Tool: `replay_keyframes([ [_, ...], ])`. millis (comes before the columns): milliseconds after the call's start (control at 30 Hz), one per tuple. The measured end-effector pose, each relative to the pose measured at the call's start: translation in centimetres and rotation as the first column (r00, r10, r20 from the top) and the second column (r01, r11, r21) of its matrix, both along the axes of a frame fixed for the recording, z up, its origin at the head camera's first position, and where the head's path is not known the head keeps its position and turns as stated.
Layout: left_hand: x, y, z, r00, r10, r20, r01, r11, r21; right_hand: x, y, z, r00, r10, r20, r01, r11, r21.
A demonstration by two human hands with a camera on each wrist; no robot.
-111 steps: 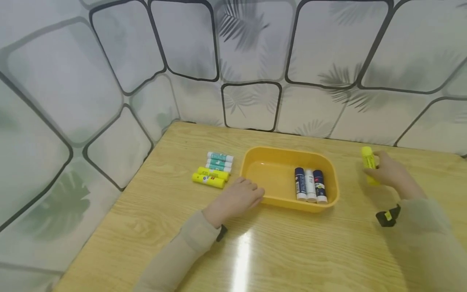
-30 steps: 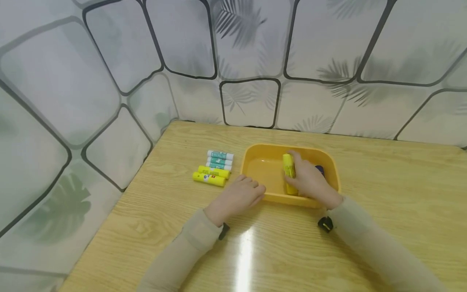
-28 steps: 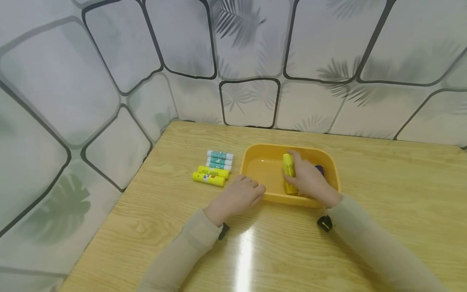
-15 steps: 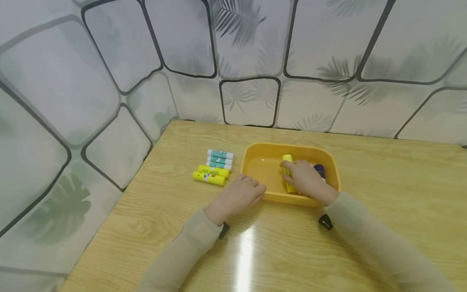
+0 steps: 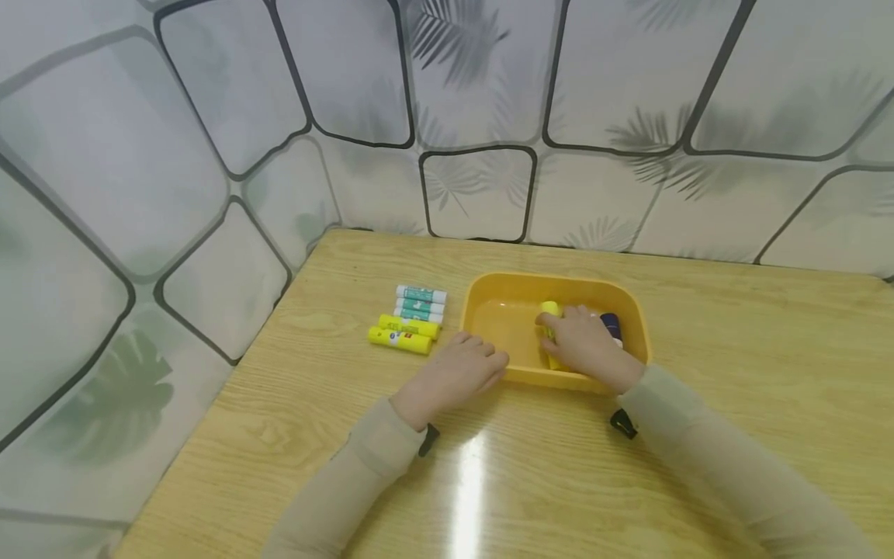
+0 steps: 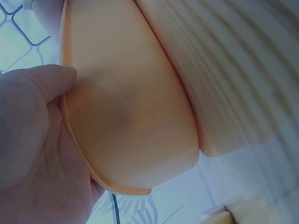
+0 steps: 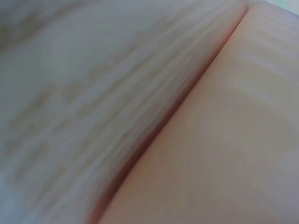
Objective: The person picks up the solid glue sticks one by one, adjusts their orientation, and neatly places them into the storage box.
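Note:
My left hand (image 5: 454, 380) grips the near left corner of a yellow plastic tray (image 5: 499, 278). In the left wrist view, the left thumb lies on the outside of the tray wall (image 6: 126, 126) and the fingers go over the rim. My right hand (image 5: 585, 345) is inside the tray, its fingers curled over a yellow glue stick (image 5: 551, 308) that lies lengthwise there. To the right of that hand shows a dark blue glue stick (image 5: 611, 324); the hand hides most of the others. The right wrist view has only the tray's outer wall (image 7: 210, 140) and the tabletop.
Left of the tray, two yellow glue sticks (image 5: 400, 340) lie side by side on the wooden table (image 5: 293, 435). Behind them is a row of smaller teal and white glue sticks (image 5: 421, 294). A patterned wall covering (image 5: 482, 194) rises at the back and left.
My right hand has brought the yellow glue stick from the table at right into the tray and set it down. Its fingers have since shifted over the stick. The left hand stays put.

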State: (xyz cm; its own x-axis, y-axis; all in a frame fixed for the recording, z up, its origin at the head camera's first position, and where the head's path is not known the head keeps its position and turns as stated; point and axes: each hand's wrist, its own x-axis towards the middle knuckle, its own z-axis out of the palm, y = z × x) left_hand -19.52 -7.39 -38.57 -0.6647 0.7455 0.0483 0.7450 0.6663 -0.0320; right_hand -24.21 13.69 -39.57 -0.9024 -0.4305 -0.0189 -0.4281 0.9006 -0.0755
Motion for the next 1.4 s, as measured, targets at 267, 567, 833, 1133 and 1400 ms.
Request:
replay_keyframes([
  [267,-0.05,0.07,0.11,1.000,0.006,0.008,-0.006,1.000,-0.001,0.15,0.22,-0.11,1.000,-0.008,-0.011,0.008,1.000,0.001],
  [567,-0.04,0.14,0.18,1.000,-0.001,0.002,0.001,1.000,0.001,0.29,0.50,0.14,0.999,-0.016,0.033,0.017,0.999,-0.043],
  [833,-0.01,0.22,0.20,1.000,-0.003,0.002,0.003,1.000,-0.007,0.30,0.46,0.14,0.999,-0.019,0.051,0.021,0.999,-0.032],
  [1133,-0.11,0.16,-0.02,1.000,-0.001,0.004,0.001,1.000,-0.003,0.32,0.45,0.12,0.999,-0.017,0.037,0.018,0.999,-0.029],
  [1400,0.05,0.01,-0.08,1.000,-0.007,-0.017,0.007,1.000,0.005,0.11,0.36,-0.02,0.998,-0.021,0.058,0.023,0.999,-0.036],
])
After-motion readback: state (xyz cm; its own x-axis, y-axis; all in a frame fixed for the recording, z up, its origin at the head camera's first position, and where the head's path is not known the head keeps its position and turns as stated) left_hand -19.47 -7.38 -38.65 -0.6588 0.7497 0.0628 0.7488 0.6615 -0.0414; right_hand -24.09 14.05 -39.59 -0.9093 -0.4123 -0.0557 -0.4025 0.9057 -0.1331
